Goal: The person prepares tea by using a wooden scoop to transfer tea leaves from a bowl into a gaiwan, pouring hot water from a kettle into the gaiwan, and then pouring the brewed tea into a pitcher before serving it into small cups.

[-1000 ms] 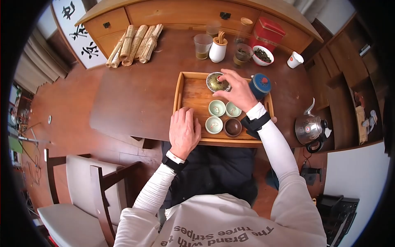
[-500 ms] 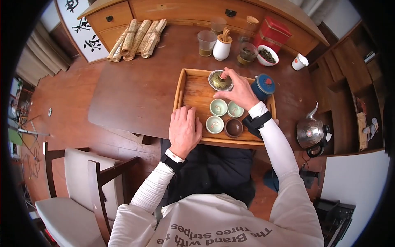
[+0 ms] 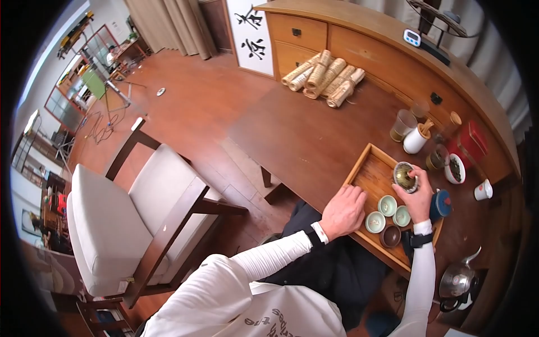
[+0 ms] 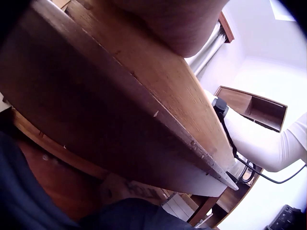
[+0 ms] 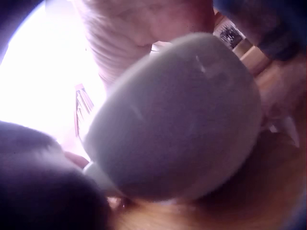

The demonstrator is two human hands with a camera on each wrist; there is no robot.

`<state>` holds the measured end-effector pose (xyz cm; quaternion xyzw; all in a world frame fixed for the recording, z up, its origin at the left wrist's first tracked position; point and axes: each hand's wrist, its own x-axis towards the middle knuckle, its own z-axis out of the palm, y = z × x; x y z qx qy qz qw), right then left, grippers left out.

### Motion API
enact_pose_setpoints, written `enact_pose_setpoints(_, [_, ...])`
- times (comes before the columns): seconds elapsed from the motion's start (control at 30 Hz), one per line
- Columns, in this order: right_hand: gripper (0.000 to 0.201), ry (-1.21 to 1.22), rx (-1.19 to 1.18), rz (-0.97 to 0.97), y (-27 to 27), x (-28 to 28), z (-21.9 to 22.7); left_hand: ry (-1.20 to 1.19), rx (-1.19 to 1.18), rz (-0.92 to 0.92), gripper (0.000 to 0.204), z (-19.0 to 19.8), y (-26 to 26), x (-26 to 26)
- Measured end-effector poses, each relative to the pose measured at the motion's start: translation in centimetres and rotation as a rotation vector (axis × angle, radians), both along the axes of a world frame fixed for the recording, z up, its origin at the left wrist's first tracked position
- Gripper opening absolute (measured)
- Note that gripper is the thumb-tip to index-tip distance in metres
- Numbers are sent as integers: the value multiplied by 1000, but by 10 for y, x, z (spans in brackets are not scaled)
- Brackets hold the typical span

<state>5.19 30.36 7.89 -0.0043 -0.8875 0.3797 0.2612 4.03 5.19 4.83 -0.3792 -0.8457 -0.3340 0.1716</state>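
The left hand [image 3: 343, 210] rests on the left front edge of the wooden tray [image 3: 360, 162], fingers loosely bent; its palm side [image 4: 177, 24] shows above the tray's side wall [image 4: 158, 79] in the left wrist view. With the right hand [image 3: 416, 200], the person grips a patterned lidded bowl [image 3: 402, 177], one fingertip at the lid's knob. Three pale green cups [image 3: 387, 205] and a brown cup [image 3: 390, 236] stand on the tray just in front. A large, pale rounded cup [image 5: 177, 120] blocks much of the right wrist view.
A blue lidded pot [image 3: 441, 203] is right of the right hand. Behind the tray stand glasses [image 3: 403, 124], a white holder [image 3: 416, 139], a bowl of leaves [image 3: 455, 168] and a white cup [image 3: 483, 190]. Scrolls [image 3: 328, 78] lie farther back; a metal kettle [image 3: 456, 279] stands right.
The head view has swung to the left, so tray and hands appear farther right and rotated. Both hands keep their places at the tray edge and the lidded bowl.
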Motion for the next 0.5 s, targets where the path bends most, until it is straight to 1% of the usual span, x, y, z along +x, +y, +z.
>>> enact_pose_setpoints(0.03, [49, 15, -54, 28, -1, 1, 7, 16, 12, -1, 34, 1, 0, 0])
enact_pose_setpoints(0.07, [49, 27, -231, 93, -4, 4, 13, 27, 23, -10, 34, 0, 0, 2])
enact_pose_setpoints(0.13, [50, 33, -355, 152, -14, 18, 41, 9, 13, -32, 34, -1, -1, 0])
enact_pose_setpoints(0.2, [51, 37, -270, 130, -14, 37, 62, -37, 31, -20, 37, -4, -1, 1])
enact_pose_setpoints(0.27, [50, 71, -251, 104, -2, 58, 71, -27, 61, -9, 40, -5, 1, 2])
enact_pose_setpoints(0.3, [50, 77, -288, 85, 3, 72, 78, -60, 52, 0, 38, -5, 1, 3])
enact_pose_setpoints(0.33, [50, 88, -326, 61, 10, 87, 84, -6, 103, -7, 28, -4, 5, 1])
enact_pose_setpoints(0.37, [49, 106, -318, 23, 22, 103, 86, -50, 99, -28, 29, -4, 4, 0])
enact_pose_setpoints(0.4, [49, 129, -311, -9, 34, 118, 87, -56, 145, -39, 31, -6, 5, -3])
enact_pose_setpoints(0.43, [49, 138, -308, -56, 44, 135, 89, -151, 121, -58, 36, -2, 4, -6])
enact_pose_setpoints(0.47, [49, 150, -289, -98, 55, 151, 88, -206, 97, -35, 37, 8, 6, -6])
enact_pose_setpoints(0.5, [49, 123, -277, -154, 61, 166, 88, -203, 89, -92, 38, 15, 11, -12])
